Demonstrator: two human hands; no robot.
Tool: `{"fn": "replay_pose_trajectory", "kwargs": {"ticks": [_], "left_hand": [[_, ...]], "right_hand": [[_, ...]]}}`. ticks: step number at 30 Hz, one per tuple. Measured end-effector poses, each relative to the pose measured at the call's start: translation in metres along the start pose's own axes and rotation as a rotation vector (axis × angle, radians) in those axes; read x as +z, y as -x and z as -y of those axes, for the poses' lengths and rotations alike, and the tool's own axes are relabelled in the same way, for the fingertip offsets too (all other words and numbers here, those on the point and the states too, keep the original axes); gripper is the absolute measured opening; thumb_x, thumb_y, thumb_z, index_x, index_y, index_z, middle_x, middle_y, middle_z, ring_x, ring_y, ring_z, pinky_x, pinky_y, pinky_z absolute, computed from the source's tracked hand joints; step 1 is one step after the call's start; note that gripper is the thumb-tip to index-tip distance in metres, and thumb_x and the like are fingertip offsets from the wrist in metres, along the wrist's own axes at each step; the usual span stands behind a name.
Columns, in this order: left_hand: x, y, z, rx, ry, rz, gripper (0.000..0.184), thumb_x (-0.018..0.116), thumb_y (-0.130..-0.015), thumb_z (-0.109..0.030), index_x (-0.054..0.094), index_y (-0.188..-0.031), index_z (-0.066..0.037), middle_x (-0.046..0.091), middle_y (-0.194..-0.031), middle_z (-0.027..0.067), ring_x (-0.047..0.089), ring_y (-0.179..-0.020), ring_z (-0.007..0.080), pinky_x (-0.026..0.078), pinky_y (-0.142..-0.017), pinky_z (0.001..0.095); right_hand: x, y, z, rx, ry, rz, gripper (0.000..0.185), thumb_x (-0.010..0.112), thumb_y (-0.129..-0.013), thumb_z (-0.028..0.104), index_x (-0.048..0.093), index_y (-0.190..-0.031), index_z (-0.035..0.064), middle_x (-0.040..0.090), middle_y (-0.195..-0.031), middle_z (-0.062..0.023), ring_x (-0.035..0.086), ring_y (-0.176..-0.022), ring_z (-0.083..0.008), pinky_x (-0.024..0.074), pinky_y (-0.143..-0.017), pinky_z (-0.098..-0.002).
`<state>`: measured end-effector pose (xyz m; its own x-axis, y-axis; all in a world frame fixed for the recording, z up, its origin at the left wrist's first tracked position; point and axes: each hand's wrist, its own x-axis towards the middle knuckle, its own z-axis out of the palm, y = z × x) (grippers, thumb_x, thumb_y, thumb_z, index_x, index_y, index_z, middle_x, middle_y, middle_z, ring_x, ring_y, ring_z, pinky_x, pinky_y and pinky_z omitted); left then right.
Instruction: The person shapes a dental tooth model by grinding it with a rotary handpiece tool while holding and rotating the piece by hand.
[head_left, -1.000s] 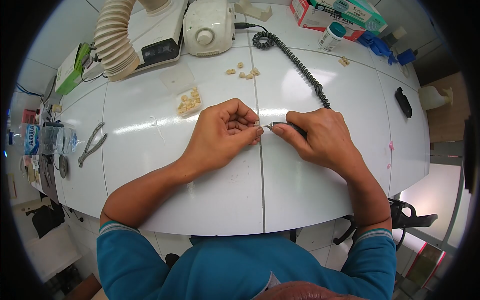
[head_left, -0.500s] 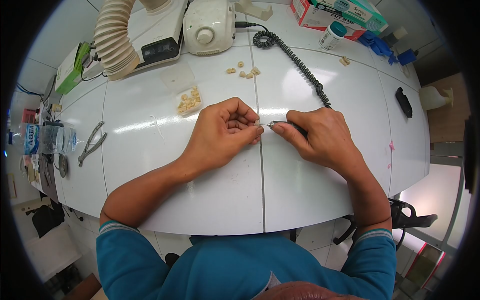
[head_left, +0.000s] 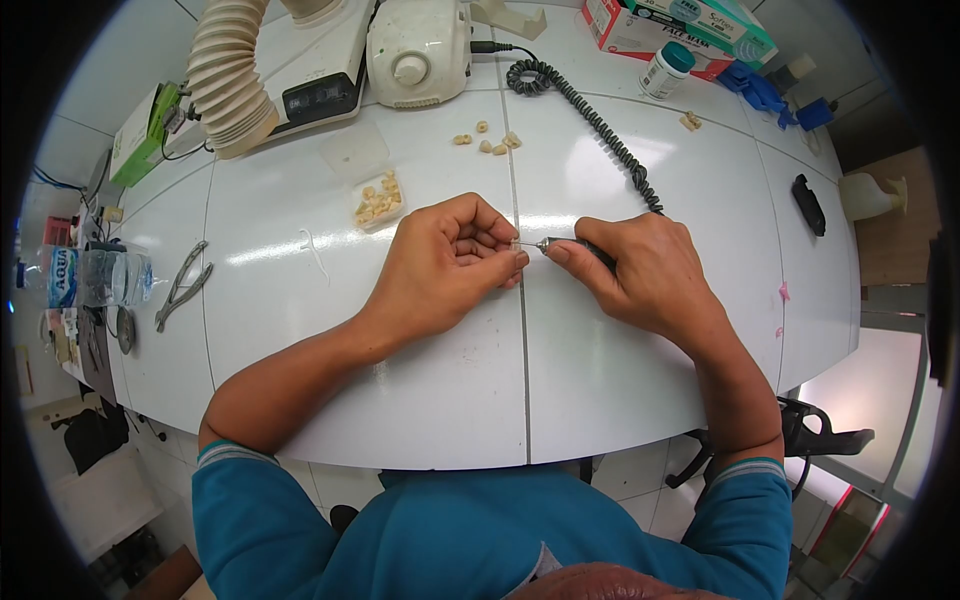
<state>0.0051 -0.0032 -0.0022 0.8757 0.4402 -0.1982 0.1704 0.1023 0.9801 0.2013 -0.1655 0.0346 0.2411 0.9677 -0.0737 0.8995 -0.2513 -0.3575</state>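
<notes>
- Tabletop (head_left: 440,420) is spreading white and glossy under both forearms, bearing everything in hand's reach.
- Ribbed hose (head_left: 228,80) is curving down at the far left, with the dial-fronted control box (head_left: 415,50) standing beside its base unit.
- The right hand (head_left: 645,270) is closing around the dark handpiece (head_left: 597,253), thumb and forefinger pinching it near its metal nose.
- The left hand (head_left: 435,265) is facing it, thumb and forefinger pinching, the other fingers curling in behind.
- The coiled cord (head_left: 600,130) is running from near the control box towards the right hand.
- Pliers (head_left: 173,300) are lying open on the left, well apart from the hands.
- A clear box (head_left: 404,205) is sitting open beyond the left hand, holding many small tooth-like pieces; a few loose pieces (head_left: 486,146) are resting to its right.
- The small pale piece (head_left: 516,243) is sitting between the left fingertips, too tiny to make out well. The thin tip (head_left: 529,243) is pointing at it; whether they are touching, I cannot tell. By my reading, fine shaping or cleaning is going on, and any further stroke is calling for a firm left pinch, a steady right hand and fingertips staying clear of the tip.
</notes>
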Motion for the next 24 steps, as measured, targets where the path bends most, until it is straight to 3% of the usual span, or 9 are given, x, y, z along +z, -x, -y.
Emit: {"fn": "replay_pose_trajectory", "kwargs": {"ticks": [24], "left_hand": [[-0.0010,-0.0006,0.0015,0.004,-0.013,0.016,0.020,0.083,-0.101,-0.004,0.067,-0.110,0.004,0.074,-0.101,0.0087,0.080,-0.089,0.0126,0.064,-0.081,0.0229]], "right_hand": [[-0.0018,-0.0002,0.0002,-0.005,0.009,0.007,0.059,0.066,-0.108,0.058,0.076,-0.077,0.0076,0.059,-0.053,-0.0141,0.063,-0.051,-0.0382,0.0489,-0.054,-0.0479]]}}
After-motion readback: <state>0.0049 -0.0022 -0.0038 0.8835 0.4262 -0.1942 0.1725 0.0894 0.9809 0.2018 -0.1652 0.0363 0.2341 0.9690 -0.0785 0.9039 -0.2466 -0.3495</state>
